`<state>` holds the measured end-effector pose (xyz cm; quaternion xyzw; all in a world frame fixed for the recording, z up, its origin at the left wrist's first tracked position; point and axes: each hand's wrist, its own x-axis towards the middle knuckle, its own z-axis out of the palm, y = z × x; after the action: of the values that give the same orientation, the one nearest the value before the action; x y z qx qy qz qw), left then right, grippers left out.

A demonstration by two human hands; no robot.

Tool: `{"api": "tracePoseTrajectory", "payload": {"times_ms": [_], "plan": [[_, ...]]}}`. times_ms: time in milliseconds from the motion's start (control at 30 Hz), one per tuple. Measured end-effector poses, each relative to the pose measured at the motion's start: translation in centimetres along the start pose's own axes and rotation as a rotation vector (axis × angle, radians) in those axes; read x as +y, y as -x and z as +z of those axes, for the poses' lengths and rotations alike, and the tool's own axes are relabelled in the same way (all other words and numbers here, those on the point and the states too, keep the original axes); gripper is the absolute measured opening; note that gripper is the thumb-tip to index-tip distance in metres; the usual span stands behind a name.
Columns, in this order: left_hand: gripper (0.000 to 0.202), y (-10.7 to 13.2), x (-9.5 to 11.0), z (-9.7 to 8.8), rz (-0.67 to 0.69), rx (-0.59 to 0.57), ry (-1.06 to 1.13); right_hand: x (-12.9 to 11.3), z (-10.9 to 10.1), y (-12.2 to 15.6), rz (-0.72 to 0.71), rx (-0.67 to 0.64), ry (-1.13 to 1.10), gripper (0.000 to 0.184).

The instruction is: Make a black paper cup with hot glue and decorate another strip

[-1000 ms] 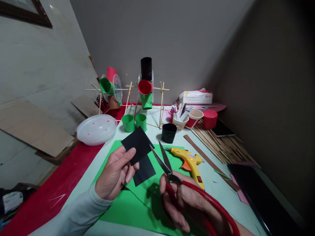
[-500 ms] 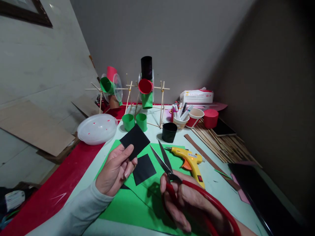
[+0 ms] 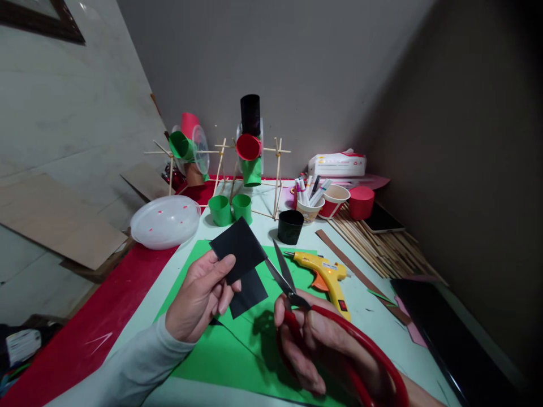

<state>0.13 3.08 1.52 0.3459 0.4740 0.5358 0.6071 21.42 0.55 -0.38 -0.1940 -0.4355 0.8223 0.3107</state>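
Between thumb and fingers, my left hand (image 3: 204,294) pinches a square of black paper (image 3: 240,247), tilted above the table. Red-handled scissors (image 3: 285,280) are in my right hand (image 3: 311,345), blades apart and pointing up and away from me. One blade tip meets or overlaps the right corner of the held square; I cannot tell whether paper lies between the blades. Below, a second black paper piece (image 3: 250,297) rests on a green paper sheet (image 3: 229,362). Just right of the scissors lies a yellow glue gun (image 3: 326,274).
A black cup (image 3: 291,227), two green cups (image 3: 220,211) and a tub of markers (image 3: 310,209) stand farther back. Behind them is a stick frame (image 3: 278,175) carrying coloured paper tubes. Bamboo sticks (image 3: 394,254) and a black flat device (image 3: 449,339) lie right, a plastic lid (image 3: 165,223) left.
The held black square has turned slightly and shifted right, so its right corner now reaches the scissor blade. The scissors remain open. The whole view has moved slightly.
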Motion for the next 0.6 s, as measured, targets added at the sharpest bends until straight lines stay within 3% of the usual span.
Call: {"api": "tracePoseTrajectory", "payload": {"times_ms": [333, 600], "plan": [[0.054, 0.3, -1.9, 0.4, -0.042, -0.02, -0.061, 1.2, 0.7, -0.8, -0.055, 0.045, -0.17, 0.043], [0.05, 0.3, -1.9, 0.2, -0.026, -0.022, -0.089, 0.8, 1.5, -0.6, -0.049, 0.056, -0.2, 0.034]]}}
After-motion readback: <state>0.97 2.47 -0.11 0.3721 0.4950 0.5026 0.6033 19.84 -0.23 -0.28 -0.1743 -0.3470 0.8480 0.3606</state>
